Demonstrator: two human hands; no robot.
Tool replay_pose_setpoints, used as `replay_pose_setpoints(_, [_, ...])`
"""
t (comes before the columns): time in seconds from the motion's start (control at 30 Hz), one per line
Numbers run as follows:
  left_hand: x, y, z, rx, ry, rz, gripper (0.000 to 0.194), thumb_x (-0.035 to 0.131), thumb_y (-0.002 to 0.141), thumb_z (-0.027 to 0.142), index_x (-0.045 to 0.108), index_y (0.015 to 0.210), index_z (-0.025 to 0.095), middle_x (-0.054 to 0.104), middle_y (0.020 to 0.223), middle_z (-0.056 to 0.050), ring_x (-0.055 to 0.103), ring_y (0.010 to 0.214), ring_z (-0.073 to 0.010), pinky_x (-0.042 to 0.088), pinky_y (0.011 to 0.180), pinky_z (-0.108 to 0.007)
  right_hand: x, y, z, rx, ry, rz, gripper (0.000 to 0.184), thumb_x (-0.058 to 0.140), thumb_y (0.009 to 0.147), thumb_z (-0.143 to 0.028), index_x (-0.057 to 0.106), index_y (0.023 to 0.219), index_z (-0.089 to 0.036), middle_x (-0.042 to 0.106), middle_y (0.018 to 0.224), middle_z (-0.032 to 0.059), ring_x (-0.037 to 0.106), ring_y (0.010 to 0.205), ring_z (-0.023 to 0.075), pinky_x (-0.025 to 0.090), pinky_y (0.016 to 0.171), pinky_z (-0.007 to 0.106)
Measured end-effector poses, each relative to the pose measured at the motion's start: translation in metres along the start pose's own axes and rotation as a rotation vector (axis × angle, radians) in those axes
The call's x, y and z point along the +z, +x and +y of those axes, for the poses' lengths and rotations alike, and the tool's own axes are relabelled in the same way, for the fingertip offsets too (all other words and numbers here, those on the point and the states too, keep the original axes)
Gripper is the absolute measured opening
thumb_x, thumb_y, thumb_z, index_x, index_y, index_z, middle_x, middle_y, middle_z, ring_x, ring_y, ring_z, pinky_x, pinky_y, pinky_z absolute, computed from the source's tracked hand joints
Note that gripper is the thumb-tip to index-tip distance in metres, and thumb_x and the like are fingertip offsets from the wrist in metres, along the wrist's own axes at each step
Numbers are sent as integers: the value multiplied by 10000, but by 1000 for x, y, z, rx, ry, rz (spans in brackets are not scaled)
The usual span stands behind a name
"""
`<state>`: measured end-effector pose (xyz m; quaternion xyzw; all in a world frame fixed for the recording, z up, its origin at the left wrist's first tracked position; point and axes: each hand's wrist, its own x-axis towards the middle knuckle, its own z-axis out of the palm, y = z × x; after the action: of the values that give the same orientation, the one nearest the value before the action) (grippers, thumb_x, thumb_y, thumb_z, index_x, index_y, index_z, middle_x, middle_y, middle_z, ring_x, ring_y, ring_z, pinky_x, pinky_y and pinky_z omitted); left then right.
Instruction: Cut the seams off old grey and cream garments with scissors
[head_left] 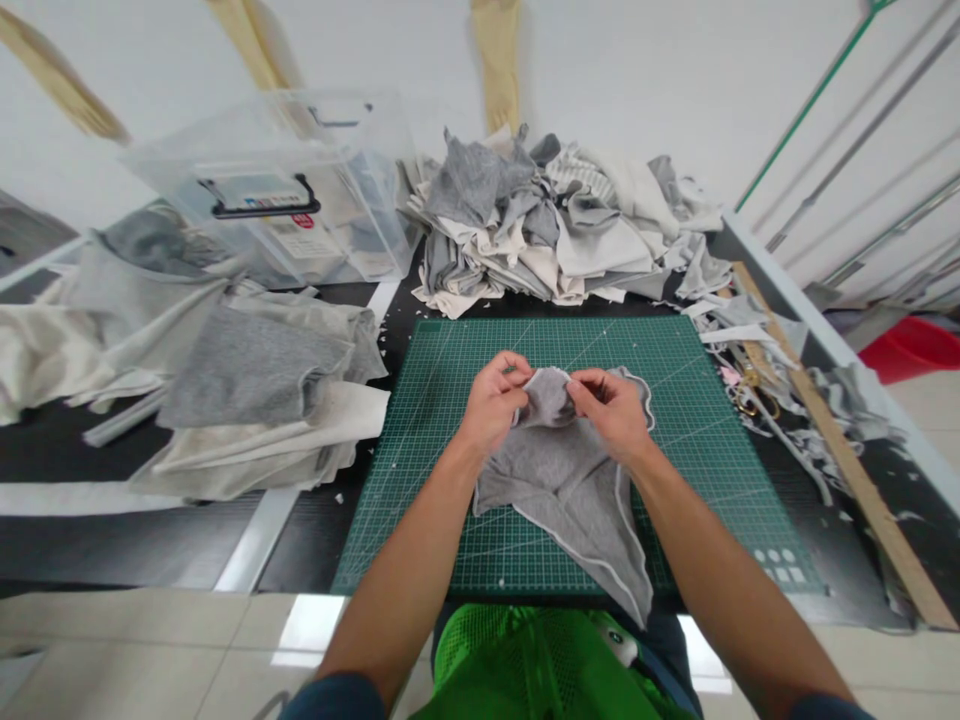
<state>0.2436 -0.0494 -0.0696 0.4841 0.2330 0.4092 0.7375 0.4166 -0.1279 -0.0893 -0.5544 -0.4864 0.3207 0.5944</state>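
A grey piece of fabric [555, 470] with white-edged seams lies over the green cutting mat [435, 400], one corner hanging past the mat's front edge. My left hand [498, 400] pinches its far edge on the left side. Opposite it, my right hand [606, 400] grips the same edge between thumb and fingers. A short stretch of the fabric is raised and folded between the two hands. Parts of the cloth under my palms are hidden.
Stacked fabric pieces [255, 370] lie on the left, before a clear plastic box [262, 240]. Behind the mat rises a heap of grey and white cloth [555, 220]. On the right are scraps, scissors [754, 395] and a wooden ruler [847, 460].
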Motion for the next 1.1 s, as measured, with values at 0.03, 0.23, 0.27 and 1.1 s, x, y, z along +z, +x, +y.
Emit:
replay_pose_setpoints(0.03, [-1, 0, 1, -2, -1, 7, 410, 604, 547, 72, 510, 920, 214, 708, 778, 21, 640, 634, -133, 405, 587, -216, -1, 0, 1, 24, 50, 2, 279, 725, 881, -483, 731, 929, -208, 595, 629, -31, 499, 556, 115, 403, 533, 252])
replay_pose_setpoints(0.23, [-2, -2, 9, -20, 17, 71, 412, 676, 556, 98, 558, 936, 207, 749, 875, -29, 672, 712, -164, 423, 621, -241, -3, 1, -3, 44, 79, 41, 311, 758, 845, -508, 737, 943, -214, 574, 605, -46, 477, 525, 105, 375, 499, 239])
replay_pose_setpoints(0.27, [-1, -2, 10, -32, 17, 60, 424, 710, 567, 115, 578, 959, 205, 751, 896, -34, 666, 706, -159, 426, 620, -244, -2, 1, -4, 46, 63, 39, 323, 756, 841, -518, 740, 946, -213, 577, 606, -44, 479, 525, 107, 379, 497, 241])
replay_pose_setpoints(1.1, [4, 1, -5, -5, 127, 249, 206, 849, 741, 344, 791, 841, 173, 736, 861, -45, 653, 800, -152, 513, 809, -295, 4, 2, 1, -158, -475, -11, 394, 579, 937, -384, 626, 1277, -190, 691, 1208, 127, 670, 987, 236, 545, 874, 389])
